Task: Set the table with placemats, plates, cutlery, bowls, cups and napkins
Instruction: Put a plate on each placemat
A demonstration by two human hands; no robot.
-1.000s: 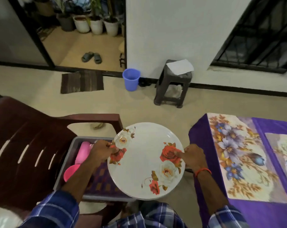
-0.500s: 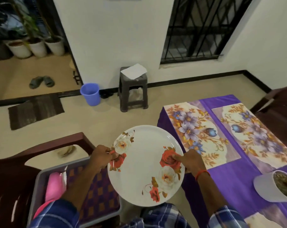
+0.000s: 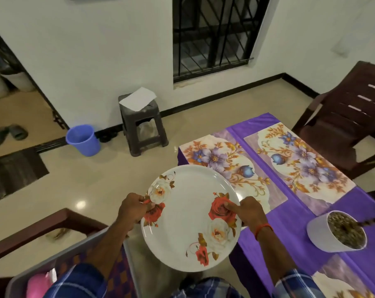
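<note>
A white plate [image 3: 188, 218] with red and white roses is held in the air between the chair and the table's left edge. My left hand [image 3: 133, 209] grips its left rim and my right hand [image 3: 247, 211] grips its right rim, thumbs on top. Two floral placemats lie on the purple tablecloth [image 3: 289, 229]: the nearer placemat [image 3: 227, 166] just right of the plate, a second placemat [image 3: 298, 162] beyond it. A third placemat [image 3: 341, 284] shows at the bottom right corner.
A white plant pot [image 3: 328, 237] stands on the table at the right. A grey tray [image 3: 74, 250] with pink items sits on the brown chair at bottom left. Another brown chair [image 3: 349, 117] is at the far right. A stool [image 3: 142, 123] and blue bucket [image 3: 83, 139] stand by the wall.
The view has swung right from the chair and tray toward the table. The plate, still held by both hands, now hangs closer to the table's left edge.
</note>
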